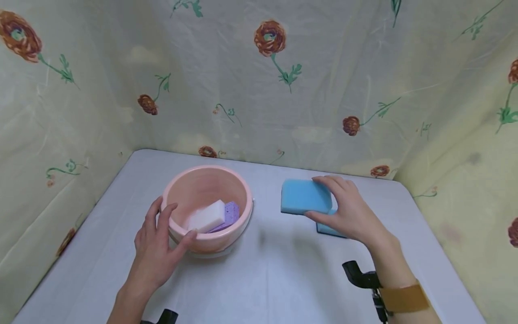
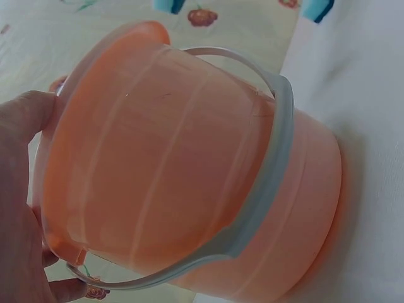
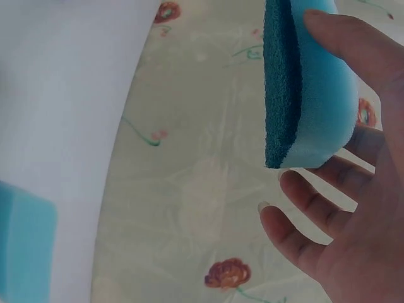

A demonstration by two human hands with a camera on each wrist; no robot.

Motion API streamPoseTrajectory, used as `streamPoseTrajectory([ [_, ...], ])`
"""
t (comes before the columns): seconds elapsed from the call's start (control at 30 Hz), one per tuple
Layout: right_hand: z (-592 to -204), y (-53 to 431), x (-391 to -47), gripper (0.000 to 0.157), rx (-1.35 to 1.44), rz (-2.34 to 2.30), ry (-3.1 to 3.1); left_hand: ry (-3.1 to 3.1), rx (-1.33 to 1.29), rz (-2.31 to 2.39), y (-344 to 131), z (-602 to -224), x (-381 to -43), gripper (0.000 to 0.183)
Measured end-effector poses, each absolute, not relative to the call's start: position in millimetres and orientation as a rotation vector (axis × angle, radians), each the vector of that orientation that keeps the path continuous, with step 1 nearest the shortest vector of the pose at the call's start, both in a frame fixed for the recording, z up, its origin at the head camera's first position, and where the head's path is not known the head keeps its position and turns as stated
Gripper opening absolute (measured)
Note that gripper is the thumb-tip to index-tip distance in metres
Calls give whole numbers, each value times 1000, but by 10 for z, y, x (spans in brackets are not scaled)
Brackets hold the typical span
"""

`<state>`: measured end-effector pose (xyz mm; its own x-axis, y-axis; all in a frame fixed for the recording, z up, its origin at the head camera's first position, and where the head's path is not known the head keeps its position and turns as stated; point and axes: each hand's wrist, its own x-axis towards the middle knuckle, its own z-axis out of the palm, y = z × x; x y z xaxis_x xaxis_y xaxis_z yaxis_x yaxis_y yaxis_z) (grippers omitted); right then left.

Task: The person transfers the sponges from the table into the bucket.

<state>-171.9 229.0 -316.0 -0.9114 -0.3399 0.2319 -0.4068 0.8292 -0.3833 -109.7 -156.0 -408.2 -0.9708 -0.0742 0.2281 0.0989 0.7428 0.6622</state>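
Note:
A pink bucket [image 1: 226,240] stands on the left part of the table, its pale handle [image 2: 281,145] hanging down against the side. My left hand [image 1: 155,252] holds the bucket's rim, with the thumb at the near edge and the fingers along the left side. Inside the bucket lie a white sponge [image 1: 207,217] and a purple sponge [image 1: 231,212] with small holes. Off the table, my right hand [image 1: 350,209] pinches a blue sponge [image 1: 303,196] between thumb and fingers; its dark scouring layer [image 3: 281,95] shows in the right wrist view. Partly hidden beneath is another blue sponge [image 1: 329,230] on the table.
A white cloth covers the table [image 1: 263,279]. Flower-printed curtains [image 1: 243,90] hang behind and at both sides, close to the table's edges. A strap with a black mount [image 1: 364,276] sits on my right wrist.

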Motion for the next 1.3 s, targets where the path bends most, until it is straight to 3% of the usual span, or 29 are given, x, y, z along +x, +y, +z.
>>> streamPoseTrajectory([
  [0.63,-2824,1422,-1977,80,772,673,-2867,-2708,-18,-1057,-1578,-4081,-1089,75],
  [1.3,-2941,820,-2200,76,993,504,-2938,-2732,10,-1056,-1563,-4077,-1098,78],
])
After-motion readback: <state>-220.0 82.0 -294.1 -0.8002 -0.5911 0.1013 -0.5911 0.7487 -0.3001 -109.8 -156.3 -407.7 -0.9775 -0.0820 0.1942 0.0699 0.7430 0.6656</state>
